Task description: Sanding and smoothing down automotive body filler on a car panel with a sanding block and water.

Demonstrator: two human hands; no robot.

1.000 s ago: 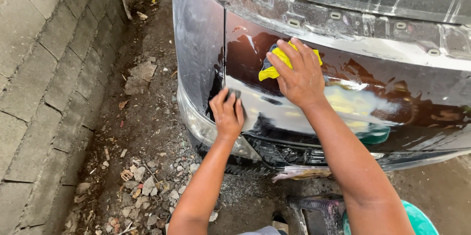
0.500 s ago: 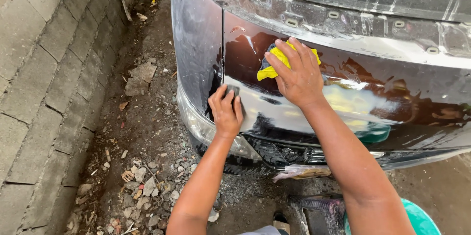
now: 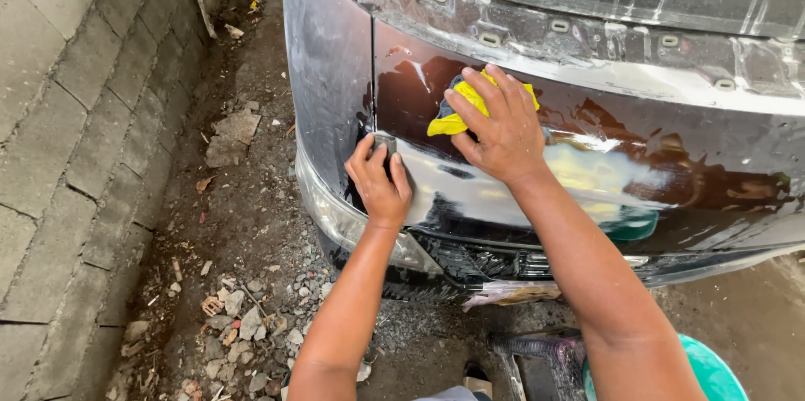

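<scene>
Sanding the dark car panel (image 3: 671, 191) wet, by the look of it: left hand (image 3: 379, 183) closed over a small grey block (image 3: 386, 143), pressed at the panel seam; right hand (image 3: 501, 129) flat w/ fingers spread, pinning a yellow cloth (image 3: 449, 120) to the panel just right of the block. Judging step as mid-rub, pale milky patch runs rightward btw hands & beyond. Next move prob. calls for even strokes along the patch, cloth trailing to wipe. Edges: seam at left, trim ledge above, bumper lip below. Room: open panel to right; wall (image 3: 67, 116) & rubble ground (image 3: 235, 300) on left, teal bucket (image 3: 713, 372) by right elbow
</scene>
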